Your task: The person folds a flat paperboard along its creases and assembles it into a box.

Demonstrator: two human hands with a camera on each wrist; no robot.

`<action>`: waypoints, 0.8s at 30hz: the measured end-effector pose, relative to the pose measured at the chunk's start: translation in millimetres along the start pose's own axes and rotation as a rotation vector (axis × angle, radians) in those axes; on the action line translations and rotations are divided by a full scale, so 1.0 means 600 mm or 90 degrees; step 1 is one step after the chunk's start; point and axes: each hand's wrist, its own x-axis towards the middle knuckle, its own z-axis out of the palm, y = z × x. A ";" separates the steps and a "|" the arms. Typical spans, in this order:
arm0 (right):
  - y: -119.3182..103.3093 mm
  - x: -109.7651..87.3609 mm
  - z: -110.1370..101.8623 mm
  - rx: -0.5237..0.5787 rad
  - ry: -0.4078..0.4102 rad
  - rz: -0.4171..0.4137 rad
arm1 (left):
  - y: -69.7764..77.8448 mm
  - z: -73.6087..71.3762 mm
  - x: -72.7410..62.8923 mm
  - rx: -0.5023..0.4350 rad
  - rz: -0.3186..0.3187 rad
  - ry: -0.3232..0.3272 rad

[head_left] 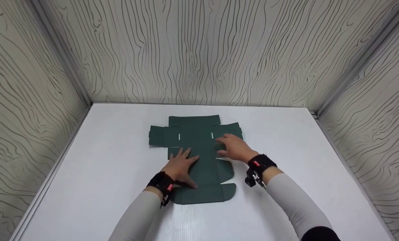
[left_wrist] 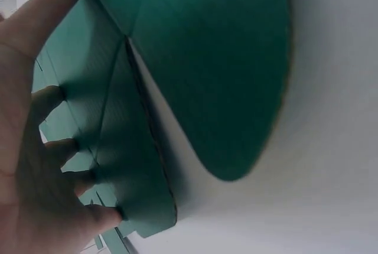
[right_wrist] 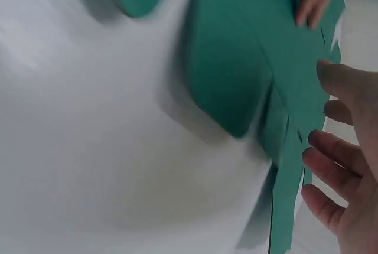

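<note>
- Lying unfolded on the white table, the green cardboard blank spreads its flaps to either side.
- Left hand: fingers splayed wide, resting on the blank's left part, gripping nothing.
- Right hand: fingers loosely bent and apart, at the right-side flaps, holding nothing; contact is unclear.
- Around the table: wood-patterned walls.

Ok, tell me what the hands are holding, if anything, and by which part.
Nothing is held. The left hand rests spread on the green cardboard; the right hand is at its right side, loosely curved, pinching nothing.
</note>
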 end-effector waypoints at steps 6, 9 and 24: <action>0.038 0.059 -0.007 -0.023 -0.018 0.085 | -0.005 0.004 0.001 -0.001 -0.013 0.016; 0.056 0.074 -0.002 -0.016 -0.018 0.121 | -0.006 0.008 0.003 -0.009 -0.009 0.019; 0.085 0.103 0.008 -0.034 -0.060 0.151 | -0.003 0.014 0.009 -0.022 0.005 0.034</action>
